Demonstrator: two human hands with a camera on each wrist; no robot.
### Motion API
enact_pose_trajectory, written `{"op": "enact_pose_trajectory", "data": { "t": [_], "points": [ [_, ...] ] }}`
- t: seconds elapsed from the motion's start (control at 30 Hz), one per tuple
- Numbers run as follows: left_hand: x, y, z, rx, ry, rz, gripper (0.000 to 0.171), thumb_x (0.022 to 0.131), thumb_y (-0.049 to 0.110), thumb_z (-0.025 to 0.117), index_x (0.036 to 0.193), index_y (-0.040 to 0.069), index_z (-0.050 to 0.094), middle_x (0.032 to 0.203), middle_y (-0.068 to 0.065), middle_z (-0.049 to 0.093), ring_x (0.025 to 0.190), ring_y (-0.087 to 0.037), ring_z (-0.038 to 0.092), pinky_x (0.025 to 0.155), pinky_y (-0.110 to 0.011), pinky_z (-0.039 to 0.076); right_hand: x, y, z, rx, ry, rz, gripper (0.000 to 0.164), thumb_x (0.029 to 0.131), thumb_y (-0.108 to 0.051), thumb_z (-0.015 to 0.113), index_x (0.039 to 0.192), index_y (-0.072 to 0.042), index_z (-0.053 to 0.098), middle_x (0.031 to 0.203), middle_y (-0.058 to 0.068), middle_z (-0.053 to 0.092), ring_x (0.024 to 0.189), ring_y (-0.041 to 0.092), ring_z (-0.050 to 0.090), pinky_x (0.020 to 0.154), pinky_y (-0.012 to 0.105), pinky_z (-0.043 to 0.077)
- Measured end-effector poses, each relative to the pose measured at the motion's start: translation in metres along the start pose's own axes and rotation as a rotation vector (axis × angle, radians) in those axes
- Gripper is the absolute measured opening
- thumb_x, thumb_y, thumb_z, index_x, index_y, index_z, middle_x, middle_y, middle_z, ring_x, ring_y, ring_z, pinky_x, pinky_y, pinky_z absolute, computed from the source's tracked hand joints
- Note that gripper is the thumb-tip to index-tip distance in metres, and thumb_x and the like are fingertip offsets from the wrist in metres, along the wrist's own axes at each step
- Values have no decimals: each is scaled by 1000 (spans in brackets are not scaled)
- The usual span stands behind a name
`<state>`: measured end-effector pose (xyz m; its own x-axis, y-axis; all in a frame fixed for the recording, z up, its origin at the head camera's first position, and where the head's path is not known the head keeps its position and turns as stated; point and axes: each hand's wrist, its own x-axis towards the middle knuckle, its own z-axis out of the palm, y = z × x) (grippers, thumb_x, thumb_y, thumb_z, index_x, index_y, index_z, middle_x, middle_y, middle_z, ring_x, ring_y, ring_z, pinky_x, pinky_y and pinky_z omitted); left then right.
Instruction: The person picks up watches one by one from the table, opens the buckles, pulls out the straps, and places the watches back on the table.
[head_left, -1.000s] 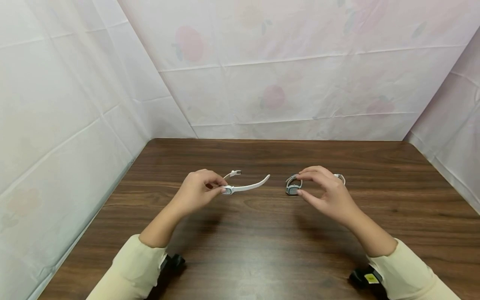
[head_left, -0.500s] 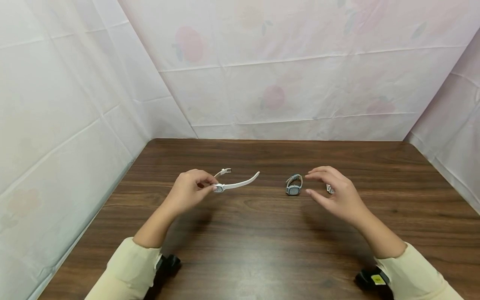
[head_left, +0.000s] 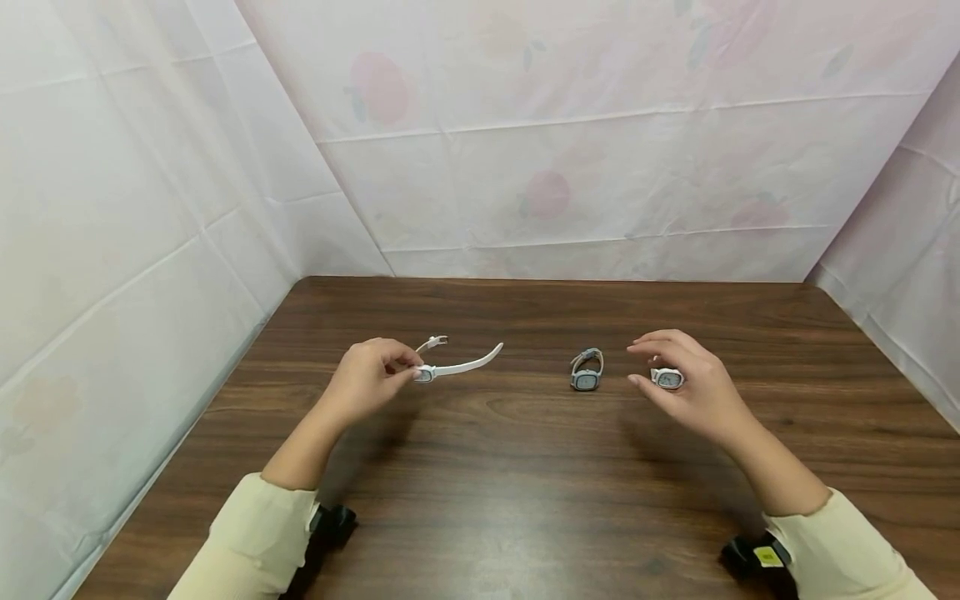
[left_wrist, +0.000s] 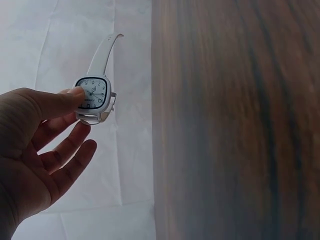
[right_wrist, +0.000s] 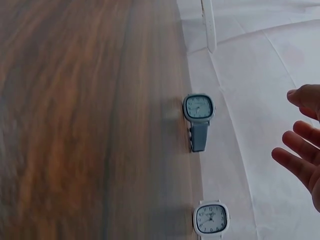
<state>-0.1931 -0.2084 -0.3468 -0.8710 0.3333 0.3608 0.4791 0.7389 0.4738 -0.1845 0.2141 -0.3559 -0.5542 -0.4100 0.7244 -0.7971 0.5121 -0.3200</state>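
Observation:
Between thumb and fingers, my left hand [head_left: 372, 377] pinches a white wristwatch [head_left: 459, 367] by its case. The strap is unfastened, one end reaching to the right and the buckle end to the back. In the left wrist view the thumb covers part of the dial of this white watch [left_wrist: 93, 93]. A grey-blue wristwatch [head_left: 585, 380] stands on the table with its strap looped. My right hand [head_left: 693, 383] hovers to its right, fingers spread and holding nothing. Another white wristwatch [head_left: 667, 378] sits behind the right hand, partly hidden by it; its dial shows in the right wrist view [right_wrist: 211, 218].
The dark wood-grain table [head_left: 495, 500] has rounded far corners. Pale fruit-patterned curtains [head_left: 600, 150] hang behind it and on both sides. Black wrist devices [head_left: 333, 527] sit under both sleeves.
My right hand has let go of the grey-blue watch and drawn away to the right. My left hand has moved left with the white watch.

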Motion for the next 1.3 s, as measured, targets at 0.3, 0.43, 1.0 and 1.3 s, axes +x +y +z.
{"op": "enact_pose_trajectory", "data": {
  "t": [0.3,0.43,1.0,1.3],
  "points": [
    [0,-10,0,39,-15,-44,7,83,6,77,82,11,73,80,2,69,65,-11,60,59,-30,50,-3,9,-7,-22,-41,13,44,66,11,80,106,-3,68,106,7,64,88,10,61,71,16,53],
    [-1,-14,0,40,-37,-67,8,83,4,76,81,11,72,79,1,69,65,-11,60,59,-30,50,-5,12,-8,-17,-61,32,43,67,11,80,105,-4,68,106,6,63,86,4,59,68,14,53],
    [-1,-25,2,51,-126,-117,8,84,8,76,79,13,71,77,4,68,68,-11,61,61,-32,50,-6,20,-5,-8,-129,33,47,66,11,82,108,-4,68,108,7,64,88,9,61,71,18,54],
    [-1,-25,3,79,-149,-124,10,82,7,77,77,13,71,72,5,65,64,-10,56,59,-31,47,-6,20,0,-5,-191,55,53,67,8,85,114,-5,66,113,7,62,94,14,60,72,26,55]
  ]
}}
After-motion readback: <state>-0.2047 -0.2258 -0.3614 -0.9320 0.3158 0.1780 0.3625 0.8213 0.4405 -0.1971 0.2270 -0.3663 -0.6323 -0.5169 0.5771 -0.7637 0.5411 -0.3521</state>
